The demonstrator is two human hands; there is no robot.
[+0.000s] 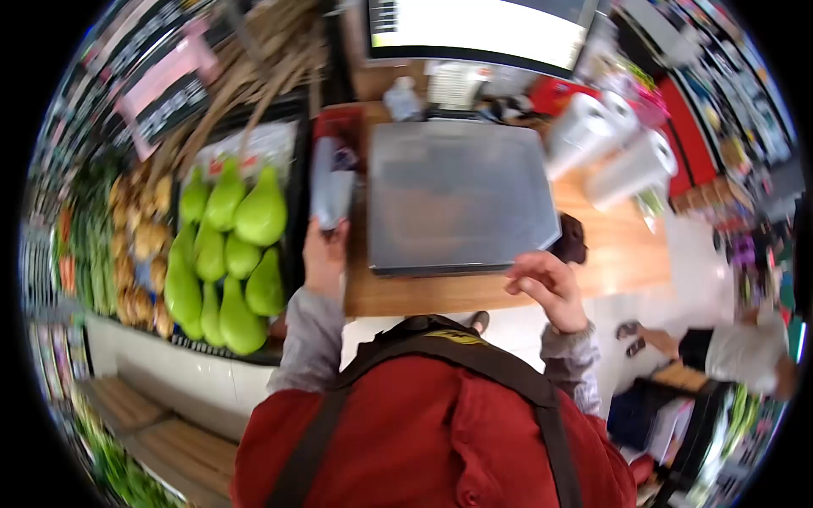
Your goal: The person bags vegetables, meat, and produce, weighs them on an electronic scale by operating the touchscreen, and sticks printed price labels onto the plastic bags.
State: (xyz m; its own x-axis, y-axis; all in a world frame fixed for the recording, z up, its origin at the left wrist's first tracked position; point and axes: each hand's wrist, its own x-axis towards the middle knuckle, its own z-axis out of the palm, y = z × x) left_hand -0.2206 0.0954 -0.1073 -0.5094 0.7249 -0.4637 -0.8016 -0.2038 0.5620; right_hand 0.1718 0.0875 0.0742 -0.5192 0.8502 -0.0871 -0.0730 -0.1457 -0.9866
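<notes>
My left hand [325, 256] is at the left end of the wooden counter, its fingers closed around the near end of a long, pale bluish-grey object [329, 182]. Blur hides what kind of object it is. Behind that object stands a red container [343, 123]. A wide grey flat-topped platform [457, 195], like a scale's, takes up the middle of the counter. By its front right corner hovers my right hand [549, 286], fingers loosely bent and apart, with nothing visible in them. A dark bunched item [571, 240] lies just beyond that hand.
A screen [483, 34] stands at the back. White plastic-bag rolls [631, 173] are upright on the counter's right [627, 254]. Green bottle gourds [241, 313] fill a black tray at left, beside brown roots [140, 245]. Another person [745, 351] is at far right.
</notes>
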